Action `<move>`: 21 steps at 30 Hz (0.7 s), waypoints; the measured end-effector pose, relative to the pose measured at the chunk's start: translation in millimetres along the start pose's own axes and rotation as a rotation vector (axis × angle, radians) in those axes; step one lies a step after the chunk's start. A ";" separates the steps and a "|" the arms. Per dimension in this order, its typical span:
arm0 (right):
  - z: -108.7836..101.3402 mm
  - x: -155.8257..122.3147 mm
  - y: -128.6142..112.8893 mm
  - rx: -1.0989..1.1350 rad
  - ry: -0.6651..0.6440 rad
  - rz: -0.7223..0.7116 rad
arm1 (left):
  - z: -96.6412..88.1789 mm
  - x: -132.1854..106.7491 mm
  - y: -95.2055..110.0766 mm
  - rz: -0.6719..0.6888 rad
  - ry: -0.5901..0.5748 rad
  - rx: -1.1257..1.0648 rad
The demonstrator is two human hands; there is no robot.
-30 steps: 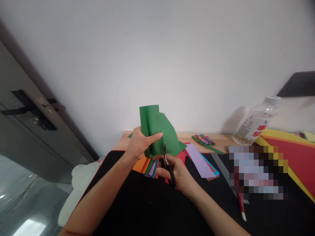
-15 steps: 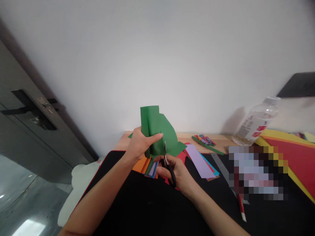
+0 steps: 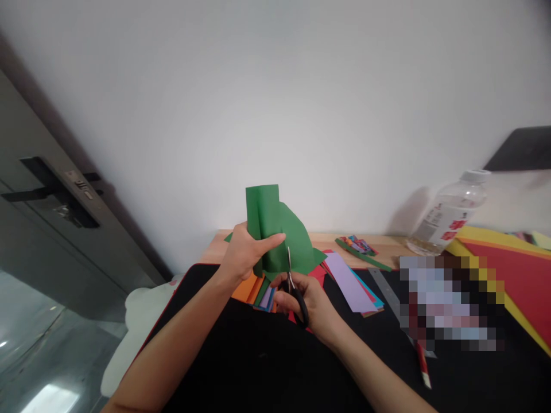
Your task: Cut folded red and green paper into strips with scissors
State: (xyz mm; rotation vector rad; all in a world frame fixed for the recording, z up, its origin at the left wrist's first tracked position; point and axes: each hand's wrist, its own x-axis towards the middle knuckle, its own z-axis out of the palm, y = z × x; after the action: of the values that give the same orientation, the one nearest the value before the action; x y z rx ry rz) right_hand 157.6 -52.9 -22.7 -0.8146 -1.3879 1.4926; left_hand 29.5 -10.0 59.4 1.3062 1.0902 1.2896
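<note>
My left hand (image 3: pixel 244 252) grips a sheet of green paper (image 3: pixel 269 215), its thumb pressed across the front. The sheet stands upright and is bent, with a curved flap hanging out to the right. In my right hand (image 3: pixel 312 298) is a pair of black-handled scissors (image 3: pixel 299 301), fingers through the loops. The blades point up and lie at the cut edge of the green paper, just below my left thumb. Under the hands lie orange paper pieces (image 3: pixel 246 288) and other coloured strips, partly hidden.
Lilac paper strips (image 3: pixel 348 284), a ruler (image 3: pixel 383 287) and a red pen (image 3: pixel 422 364) lie on the black mat (image 3: pixel 241 355) to the right. A clear bottle (image 3: pixel 450 212) stands by large red and yellow sheets (image 3: pixel 508 269). A door (image 3: pixel 47 201) is at left.
The green flap on the right has shifted slightly down and to the right. Both hands have stayed almost in place.
</note>
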 end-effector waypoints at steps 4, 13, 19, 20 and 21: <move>0.5 -0.2 0.0 -0.016 0.016 0.028 | 0.3 -0.5 0.4 -0.001 -0.004 0.007; -0.3 0.7 1.0 -0.020 0.015 -0.009 | 0.3 -1.1 0.2 0.026 -0.008 0.067; -2.7 1.9 4.8 -0.020 0.028 -0.014 | 3.0 -3.9 0.8 0.015 -0.019 0.116; -3.0 2.0 5.2 -0.021 0.025 -0.014 | 3.2 -4.2 0.8 0.013 -0.014 0.120; -3.1 2.0 5.4 -0.024 0.022 -0.012 | 3.3 -4.3 0.7 0.010 -0.011 0.120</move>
State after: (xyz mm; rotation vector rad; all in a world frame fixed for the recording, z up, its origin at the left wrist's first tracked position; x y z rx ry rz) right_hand 158.6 -49.6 -28.3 -0.8337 -1.3942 1.4568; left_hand 32.7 -14.4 59.5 1.4079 1.1696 1.2382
